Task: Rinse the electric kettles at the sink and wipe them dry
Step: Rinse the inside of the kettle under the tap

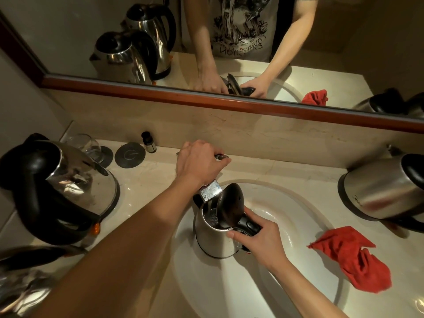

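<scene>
I have the kettle (215, 235) standing upright in the sink (298, 216), lid (230, 204) tipped open, directly under the tap spout (210, 191). My right hand (257, 237) is wrapped around its black handle, fingers closed firmly on it. My left hand (199, 161) is up on the tap lever (221, 156) at the back of the basin, fingers curled over it; how tightly they grip I cannot tell. Bubbles show inside the open mouth, so I judge water is in the kettle and this is the filling part of the rinse.

The risks from here are mostly about water going where it should not. If I leave the tap running too long, the kettle could overflow down its sides to the electrical base. The raised lid sits very near the spout, so lifting the kettle straight up could knock the two together. A wet handle could slip as I tilt to pour.

Three more kettles wait on the bench: a large one at left (68, 187), part of another at lower left (23, 283), and one at right (380, 189). The red cloth (351, 255) lies on the sink rim to the right, close enough for splashes to soak it before I need it for drying.
</scene>
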Demonstrator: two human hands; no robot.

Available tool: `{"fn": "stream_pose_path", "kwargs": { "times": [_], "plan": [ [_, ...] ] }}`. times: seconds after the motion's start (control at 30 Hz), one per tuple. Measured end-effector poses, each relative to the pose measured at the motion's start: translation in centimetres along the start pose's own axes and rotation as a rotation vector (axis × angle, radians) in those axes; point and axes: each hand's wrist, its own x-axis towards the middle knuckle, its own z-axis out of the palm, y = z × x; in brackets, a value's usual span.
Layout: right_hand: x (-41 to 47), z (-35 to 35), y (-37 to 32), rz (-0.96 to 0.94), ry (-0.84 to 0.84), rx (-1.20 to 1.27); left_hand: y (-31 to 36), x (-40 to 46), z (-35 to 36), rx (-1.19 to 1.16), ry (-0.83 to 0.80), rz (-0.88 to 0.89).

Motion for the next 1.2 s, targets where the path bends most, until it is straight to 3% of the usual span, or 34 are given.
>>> {"fn": "stream_pose_path", "kwargs": {
  "times": [1.2],
  "plan": [
    [-0.26,0.16,0.24,0.011,-0.002,0.035,-0.34,0.28,0.47,0.015,0.019,0.010]
  ]
}}
